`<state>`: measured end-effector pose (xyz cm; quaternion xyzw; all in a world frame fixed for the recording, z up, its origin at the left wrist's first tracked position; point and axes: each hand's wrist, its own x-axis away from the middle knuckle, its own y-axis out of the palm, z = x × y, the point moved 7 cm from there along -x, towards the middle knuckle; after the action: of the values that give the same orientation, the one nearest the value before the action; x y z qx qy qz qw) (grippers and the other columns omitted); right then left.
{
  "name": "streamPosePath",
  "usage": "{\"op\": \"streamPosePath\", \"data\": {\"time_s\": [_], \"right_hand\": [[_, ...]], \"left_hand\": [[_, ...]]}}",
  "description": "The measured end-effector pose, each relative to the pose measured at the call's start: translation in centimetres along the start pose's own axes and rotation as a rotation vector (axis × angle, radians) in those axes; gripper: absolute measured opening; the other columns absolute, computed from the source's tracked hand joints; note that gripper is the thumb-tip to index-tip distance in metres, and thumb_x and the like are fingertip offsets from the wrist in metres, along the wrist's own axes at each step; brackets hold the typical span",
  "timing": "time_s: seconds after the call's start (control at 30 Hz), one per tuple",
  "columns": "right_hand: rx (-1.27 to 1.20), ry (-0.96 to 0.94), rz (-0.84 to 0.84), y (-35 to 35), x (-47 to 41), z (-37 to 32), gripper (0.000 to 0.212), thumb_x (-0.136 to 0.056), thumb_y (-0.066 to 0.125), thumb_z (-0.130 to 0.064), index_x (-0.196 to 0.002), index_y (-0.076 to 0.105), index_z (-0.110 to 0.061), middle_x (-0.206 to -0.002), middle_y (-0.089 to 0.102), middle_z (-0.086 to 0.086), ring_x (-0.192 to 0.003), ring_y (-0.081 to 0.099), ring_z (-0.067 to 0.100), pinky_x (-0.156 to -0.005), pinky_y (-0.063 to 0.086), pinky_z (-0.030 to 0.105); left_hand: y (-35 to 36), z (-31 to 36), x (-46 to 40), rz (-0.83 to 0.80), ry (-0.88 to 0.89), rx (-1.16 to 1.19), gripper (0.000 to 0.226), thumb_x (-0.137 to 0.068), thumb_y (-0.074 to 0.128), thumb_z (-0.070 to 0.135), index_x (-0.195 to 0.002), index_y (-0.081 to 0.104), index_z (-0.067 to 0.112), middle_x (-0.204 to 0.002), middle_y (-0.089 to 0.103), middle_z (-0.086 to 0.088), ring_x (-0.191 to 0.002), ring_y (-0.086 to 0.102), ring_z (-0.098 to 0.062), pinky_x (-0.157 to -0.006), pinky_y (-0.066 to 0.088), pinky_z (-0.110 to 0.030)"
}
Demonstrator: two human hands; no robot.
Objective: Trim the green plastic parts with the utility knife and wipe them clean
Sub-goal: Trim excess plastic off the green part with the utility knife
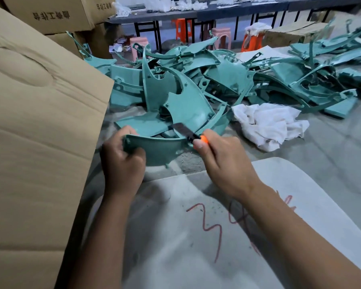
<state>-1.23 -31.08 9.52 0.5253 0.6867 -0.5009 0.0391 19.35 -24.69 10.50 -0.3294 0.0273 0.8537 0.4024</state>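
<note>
A: What takes up the most room?

B: The cardboard sheet [35, 126] leaning along the left side, creased and dented, with stacked cardboard boxes [54, 13] behind it carrying printed characters. Next is the pale grey board [196, 236] lying under the person's forearms, scrawled with red marks and dusted with small shavings.

A: And the green parts?

B: A wide heap of green plastic parts [217, 76] sprawls over the grey floor beyond the board, curved panels and thin strips tangled together. A crumpled white rag [269, 124] lies on the floor at the near right edge of that heap, touched by neither hand.

A: Farther back?

B: A long dark table [217, 11] loaded with pale clutter, and plastic stools beneath it, some orange [182, 28] and some pink [222, 36].

A: Which piece is being worked?

B: One curved green panel [156, 150], held above the far edge of the board, in front of the heap.

A: How do the hands sit?

B: The left hand [122, 163] grips the panel's left end, fingers curled over its rim. The right hand [227, 163] is closed around the utility knife [193, 135], thumb pressed by its orange handle.

A: And the blade?

B: It points up and left, and meets the panel's upper right edge.
</note>
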Motion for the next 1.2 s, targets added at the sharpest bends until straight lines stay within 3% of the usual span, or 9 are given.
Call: {"op": "streamPosePath", "data": {"time_s": [0.13, 0.3, 0.4, 0.57, 0.67, 0.77, 0.87, 1.13, 1.2], "right_hand": [[0.033, -0.013, -0.056, 0.3, 0.1, 0.0, 0.043, -0.108, 0.035, -0.049, -0.077, 0.037, -0.019, -0.057, 0.040, -0.007, -0.053, 0.042, 0.020, -0.052, 0.032, 0.045], [0.051, 0.041, -0.042, -0.6, 0.1, 1.4, 0.044, -0.109, 0.034, -0.048, -0.075, 0.039, -0.021, -0.058, 0.044, -0.006, -0.053, 0.043, 0.018, -0.052, 0.028, 0.035], [0.052, 0.173, 0.037, -2.1, -0.1, 3.9, 0.042, -0.110, 0.035, -0.045, -0.075, 0.044, -0.024, -0.059, 0.049, -0.006, -0.048, 0.043, 0.013, -0.046, 0.029, 0.021], [0.142, 0.330, 0.164, -4.3, 0.0, 6.7, 0.046, -0.111, 0.036, -0.041, -0.076, 0.047, -0.014, -0.062, 0.052, 0.001, -0.056, 0.047, 0.019, -0.050, 0.028, 0.032], [-0.085, 0.156, 0.079, -3.1, -0.1, 3.9, 0.042, -0.110, 0.039, -0.038, -0.074, 0.048, -0.019, -0.060, 0.051, -0.003, -0.052, 0.046, 0.016, -0.047, 0.032, 0.024], [-0.051, 0.063, -0.043, -1.5, -0.1, 2.1, 0.045, -0.109, 0.039, -0.040, -0.074, 0.047, -0.013, -0.057, 0.048, -0.001, -0.052, 0.047, 0.022, -0.052, 0.038, 0.042], [-0.063, 0.069, -0.057, -1.5, -0.4, 2.3, 0.049, -0.110, 0.039, -0.039, -0.074, 0.049, -0.007, -0.057, 0.049, 0.000, -0.055, 0.048, 0.025, -0.056, 0.040, 0.049], [-0.082, 0.038, -0.060, -1.7, -0.3, 2.0, 0.050, -0.107, 0.037, -0.042, -0.075, 0.050, -0.007, -0.057, 0.051, 0.002, -0.054, 0.049, 0.026, -0.054, 0.040, 0.048], [-0.074, 0.041, -0.059, -1.7, -0.3, 1.9, 0.050, -0.107, 0.037, -0.043, -0.074, 0.049, -0.008, -0.057, 0.050, 0.002, -0.054, 0.049, 0.026, -0.054, 0.040, 0.047]], "left_hand": [[0.6, -0.5, 0.0, -0.007, -0.041, 0.110, 0.017, -0.058, 0.039, -0.010, -0.063, 0.034, 0.006, -0.059, 0.037, 0.008, -0.059, 0.031, -0.012, -0.048, 0.024, -0.027], [0.0, -2.0, -0.2, 0.028, -0.164, 0.235, 0.018, -0.055, 0.039, -0.009, -0.069, 0.047, -0.002, -0.066, 0.047, -0.013, -0.065, 0.041, -0.017, -0.051, 0.030, -0.038], [-1.1, -2.8, -0.4, 0.119, -0.230, 0.298, 0.044, -0.055, 0.039, -0.007, -0.067, 0.066, 0.025, -0.061, 0.057, 0.018, -0.057, 0.047, -0.001, -0.048, 0.035, -0.017], [-0.7, -1.2, -0.6, 0.000, -0.141, 0.232, 0.043, -0.054, 0.037, -0.009, -0.057, 0.056, 0.029, -0.054, 0.048, 0.019, -0.052, 0.038, 0.003, -0.046, 0.030, -0.015], [-1.5, -1.6, -0.3, 0.107, -0.184, 0.183, 0.027, -0.058, 0.040, 0.000, -0.071, 0.051, 0.020, -0.065, 0.050, 0.008, -0.063, 0.042, -0.012, -0.058, 0.032, -0.028], [-1.8, -1.2, -0.4, 0.091, -0.139, 0.115, 0.037, -0.068, 0.043, 0.010, -0.099, 0.062, 0.012, -0.089, 0.062, -0.017, -0.079, 0.054, -0.023, -0.070, 0.040, -0.035], [-1.6, -0.5, -1.0, -0.005, -0.035, 0.138, 0.048, -0.083, 0.043, 0.022, -0.125, 0.061, 0.011, -0.100, 0.063, -0.021, -0.094, 0.057, -0.026, -0.086, 0.043, -0.038], [-1.5, -1.0, -1.0, -0.027, -0.016, 0.182, 0.023, -0.082, 0.050, 0.031, -0.077, 0.050, 0.008, -0.071, 0.044, -0.019, -0.069, 0.039, -0.023, -0.063, 0.029, -0.039], [-1.5, -1.4, -1.1, -0.092, -0.069, 0.173, 0.026, -0.082, 0.060, 0.038, -0.072, 0.045, 0.019, -0.066, 0.043, -0.002, -0.064, 0.037, -0.018, -0.059, 0.030, -0.035]]}}
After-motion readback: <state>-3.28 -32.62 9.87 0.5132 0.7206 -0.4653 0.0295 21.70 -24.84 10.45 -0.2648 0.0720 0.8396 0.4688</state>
